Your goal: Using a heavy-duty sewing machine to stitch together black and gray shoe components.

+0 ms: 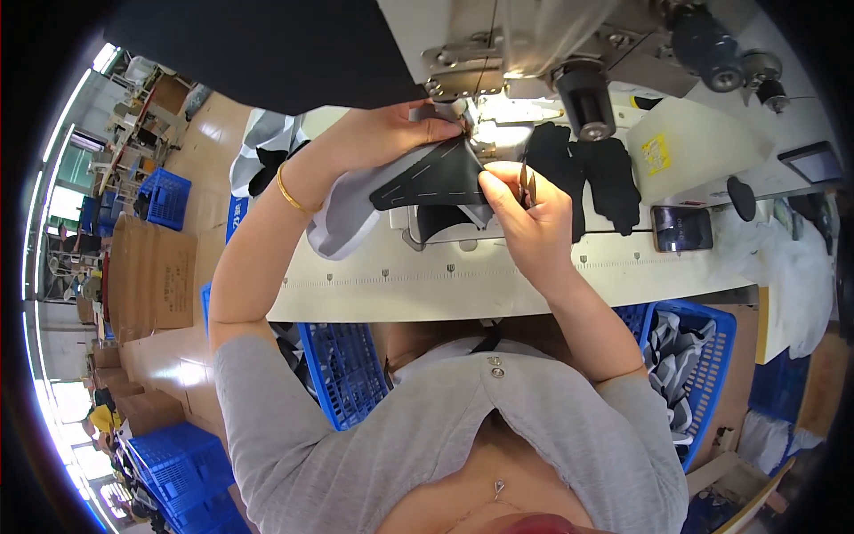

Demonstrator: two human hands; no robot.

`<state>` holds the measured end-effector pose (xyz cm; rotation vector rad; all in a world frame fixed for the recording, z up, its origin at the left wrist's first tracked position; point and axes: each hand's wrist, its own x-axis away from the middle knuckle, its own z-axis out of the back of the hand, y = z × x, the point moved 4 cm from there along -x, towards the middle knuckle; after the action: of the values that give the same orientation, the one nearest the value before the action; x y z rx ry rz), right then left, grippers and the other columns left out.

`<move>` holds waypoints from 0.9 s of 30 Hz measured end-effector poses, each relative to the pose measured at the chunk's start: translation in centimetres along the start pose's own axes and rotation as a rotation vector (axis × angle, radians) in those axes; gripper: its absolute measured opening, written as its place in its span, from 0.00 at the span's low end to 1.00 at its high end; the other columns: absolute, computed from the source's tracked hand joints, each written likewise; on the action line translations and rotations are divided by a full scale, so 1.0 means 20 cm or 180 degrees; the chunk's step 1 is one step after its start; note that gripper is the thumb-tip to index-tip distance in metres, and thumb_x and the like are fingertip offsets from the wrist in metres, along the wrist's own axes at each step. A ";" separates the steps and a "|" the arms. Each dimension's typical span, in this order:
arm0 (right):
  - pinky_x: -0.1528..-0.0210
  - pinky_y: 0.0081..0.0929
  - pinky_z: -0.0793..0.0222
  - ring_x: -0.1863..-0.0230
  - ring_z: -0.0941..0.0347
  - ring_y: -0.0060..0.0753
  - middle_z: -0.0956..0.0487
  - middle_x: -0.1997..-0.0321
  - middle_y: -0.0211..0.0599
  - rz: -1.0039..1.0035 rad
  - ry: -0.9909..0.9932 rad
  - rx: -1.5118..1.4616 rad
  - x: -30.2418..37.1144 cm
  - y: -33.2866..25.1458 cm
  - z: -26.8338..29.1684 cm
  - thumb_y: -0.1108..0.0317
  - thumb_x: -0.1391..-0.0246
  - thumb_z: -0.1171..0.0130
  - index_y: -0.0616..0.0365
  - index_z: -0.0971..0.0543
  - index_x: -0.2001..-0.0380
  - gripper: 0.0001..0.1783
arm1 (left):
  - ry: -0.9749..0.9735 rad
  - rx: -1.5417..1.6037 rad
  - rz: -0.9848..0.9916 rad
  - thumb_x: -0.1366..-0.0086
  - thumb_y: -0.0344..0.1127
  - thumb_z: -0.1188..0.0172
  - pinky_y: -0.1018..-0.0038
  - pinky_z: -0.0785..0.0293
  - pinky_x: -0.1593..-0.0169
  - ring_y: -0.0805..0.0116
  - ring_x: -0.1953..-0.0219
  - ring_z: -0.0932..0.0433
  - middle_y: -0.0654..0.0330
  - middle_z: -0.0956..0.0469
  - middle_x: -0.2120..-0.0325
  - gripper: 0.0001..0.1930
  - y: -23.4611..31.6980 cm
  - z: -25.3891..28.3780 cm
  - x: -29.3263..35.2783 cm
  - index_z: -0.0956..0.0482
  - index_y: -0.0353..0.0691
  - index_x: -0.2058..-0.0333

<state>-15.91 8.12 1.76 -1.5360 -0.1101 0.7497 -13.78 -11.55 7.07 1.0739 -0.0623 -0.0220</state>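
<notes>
A sewing machine (498,62) stands at the far side, its lamp lighting the needle area. Just in front of the needle lies a black fabric piece (431,178) with white dashed stitch lines, joined to or lying over light grey fabric (342,214). My left hand (400,135) is closed on the fabric's far edge beside the needle, thumb on top. With thumb and forefinger, my right hand (536,214) pinches the black piece's right corner. Dark thread snips (527,185) are tucked in that same hand, blades pointing away from me; their handles are mostly hidden by the fingers.
Black fabric pieces (609,178) lie right of the needle, near a phone (681,229) and a clear plastic bag (783,276). A ruler strip (387,273) runs along the table's near edge. Blue baskets (347,374) with fabric flank my lap. Cardboard boxes (156,276) stand left.
</notes>
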 end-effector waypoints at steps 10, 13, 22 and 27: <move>0.78 0.15 0.47 0.80 0.43 0.07 0.33 0.82 0.17 -0.0334 0.0199 -0.0675 -0.05 0.01 0.00 0.70 0.39 0.41 0.62 0.20 0.67 0.06 | -0.0689 0.0215 0.0580 0.27 0.38 0.54 0.80 0.30 0.46 0.79 0.51 0.26 0.62 0.23 0.51 0.18 -0.25 0.09 -0.08 0.24 0.36 0.47; 0.78 0.15 0.48 0.80 0.43 0.07 0.33 0.83 0.16 -0.0321 0.0336 -0.0601 -0.03 0.02 0.04 0.69 0.39 0.41 0.61 0.20 0.67 0.06 | -0.0733 0.0025 0.0627 0.26 0.40 0.55 0.79 0.30 0.46 0.79 0.51 0.26 0.62 0.23 0.50 0.18 -0.06 0.00 -0.13 0.23 0.36 0.47; 0.79 0.15 0.48 0.81 0.43 0.07 0.32 0.83 0.16 -0.0510 0.0280 -0.0732 -0.05 0.03 0.01 0.69 0.39 0.41 0.62 0.20 0.68 0.07 | -0.0317 -0.0019 0.1097 0.26 0.41 0.55 0.79 0.29 0.47 0.77 0.53 0.25 0.62 0.22 0.51 0.18 -0.03 0.01 -0.12 0.23 0.35 0.49; 0.79 0.15 0.48 0.81 0.43 0.07 0.32 0.83 0.16 -0.0607 0.0298 -0.0810 -0.03 0.03 0.02 0.69 0.39 0.41 0.62 0.19 0.67 0.07 | -0.0199 0.0069 0.0999 0.26 0.41 0.55 0.79 0.29 0.48 0.76 0.54 0.24 0.61 0.21 0.53 0.18 -0.05 0.04 -0.02 0.23 0.35 0.49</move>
<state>-16.77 7.99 1.42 -1.7709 -0.2871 0.5257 -14.13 -12.63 6.54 1.0751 -0.2872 0.2287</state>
